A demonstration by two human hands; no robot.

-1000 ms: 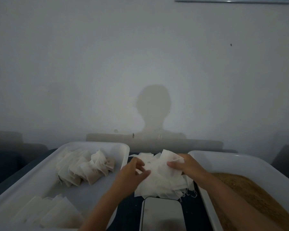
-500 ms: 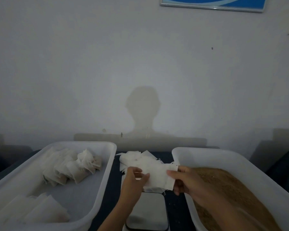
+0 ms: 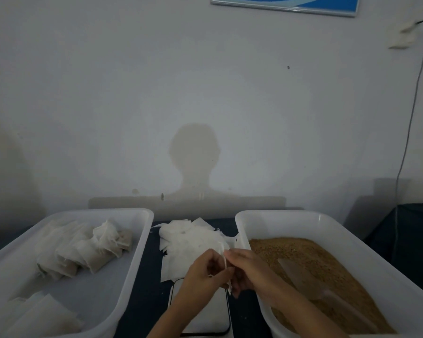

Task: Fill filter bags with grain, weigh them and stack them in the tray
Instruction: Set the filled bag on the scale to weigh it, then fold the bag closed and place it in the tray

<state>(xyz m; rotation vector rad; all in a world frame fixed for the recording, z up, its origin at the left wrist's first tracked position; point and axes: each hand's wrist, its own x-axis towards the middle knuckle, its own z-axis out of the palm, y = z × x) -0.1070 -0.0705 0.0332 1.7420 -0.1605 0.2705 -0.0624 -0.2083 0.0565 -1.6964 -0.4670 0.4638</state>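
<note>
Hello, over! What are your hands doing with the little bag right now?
Left hand and right hand both pinch one empty filter bag edge-on above the scale. No grain in it yet. Scoop lies in the grain tub. Nothing blocking.

Looks like a small, makeshift packing spot in a plain room, not a proper factory or lab. Dim light, with a bare grey-white wall (image 3: 205,93) close behind the work surface. Dark blue table (image 3: 142,284) crowded with two white plastic tubs: the left tray (image 3: 122,284) holding filled paper bags (image 3: 88,250), the right tub (image 3: 291,220) heaped with brown grain (image 3: 315,264). Between them, a loose pile of empty filter bags (image 3: 191,242) and a small flat scale (image 3: 210,318). Up on the wall, the lower edge of a blue framed picture (image 3: 286,2), plus a socket (image 3: 401,36) with a cable (image 3: 410,118) trailing down at the right.
</note>
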